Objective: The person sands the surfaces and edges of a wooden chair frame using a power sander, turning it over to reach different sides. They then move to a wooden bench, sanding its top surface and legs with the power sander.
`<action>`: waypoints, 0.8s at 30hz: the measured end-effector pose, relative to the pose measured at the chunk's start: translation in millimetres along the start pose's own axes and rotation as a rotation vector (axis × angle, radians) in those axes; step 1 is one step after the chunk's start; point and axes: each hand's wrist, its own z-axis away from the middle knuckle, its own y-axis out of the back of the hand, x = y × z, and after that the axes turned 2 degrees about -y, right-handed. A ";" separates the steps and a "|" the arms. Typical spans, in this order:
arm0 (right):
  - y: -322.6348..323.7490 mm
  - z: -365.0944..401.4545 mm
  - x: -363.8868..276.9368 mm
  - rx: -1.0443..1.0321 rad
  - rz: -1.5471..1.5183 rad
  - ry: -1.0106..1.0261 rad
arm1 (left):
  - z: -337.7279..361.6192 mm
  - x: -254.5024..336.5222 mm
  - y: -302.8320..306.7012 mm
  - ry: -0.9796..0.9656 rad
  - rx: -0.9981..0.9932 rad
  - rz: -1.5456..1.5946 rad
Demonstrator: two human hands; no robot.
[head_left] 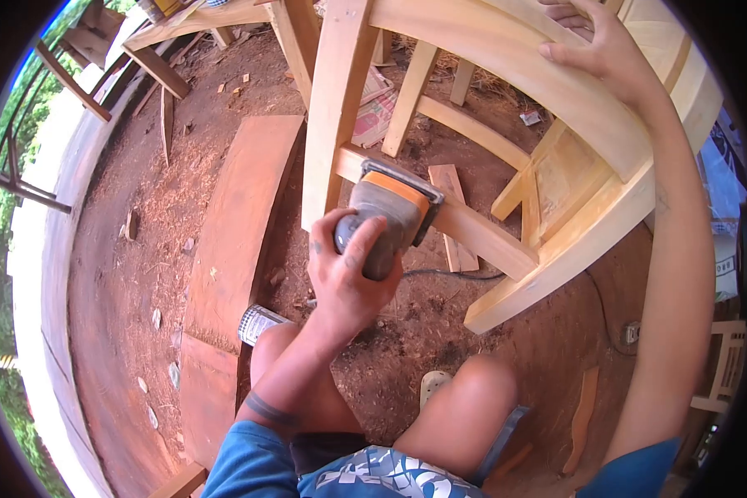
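My left hand (353, 270) is closed round the body of an orange and grey electric sander (390, 207). The sander's pad stands on edge against a narrow rail (485, 236) joining two legs of a pale wooden chair (506, 62). The chair is tipped over in front of me. At the upper right, my right hand (593, 41) grips the chair's broad curved board, with the thumb apart from the fingers. Part of the pad's face is hidden against the wood.
A long brown board (241, 216) lies on the dirt at left, with a labelled can (261, 324) beside my knee. A black cord (602, 311) trails at right. Another wooden piece of furniture (199, 25) stands behind. Wood scraps and shavings litter the ground.
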 end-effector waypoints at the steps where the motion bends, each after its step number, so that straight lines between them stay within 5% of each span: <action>1: -0.8 -5.4 7.1 -0.011 0.004 0.006 | 5.8 13.5 -5.9 -0.026 0.005 0.010; 8: -0.4 -11.6 30.3 -0.072 -0.013 -0.042 | 55.6 97.5 -44.2 -0.146 -0.104 0.102; 12: 1.4 -13.1 29.6 -0.124 -0.045 -0.061 | 37.9 79.4 -35.9 -0.098 -0.018 0.045; 18: -2.9 -20.6 27.9 -0.169 -0.054 -0.011 | 5.9 14.9 -11.2 0.251 0.109 0.024; 24: -2.8 -17.5 20.6 -0.189 -0.088 -0.053 | 28.6 65.9 -28.8 0.074 0.034 0.070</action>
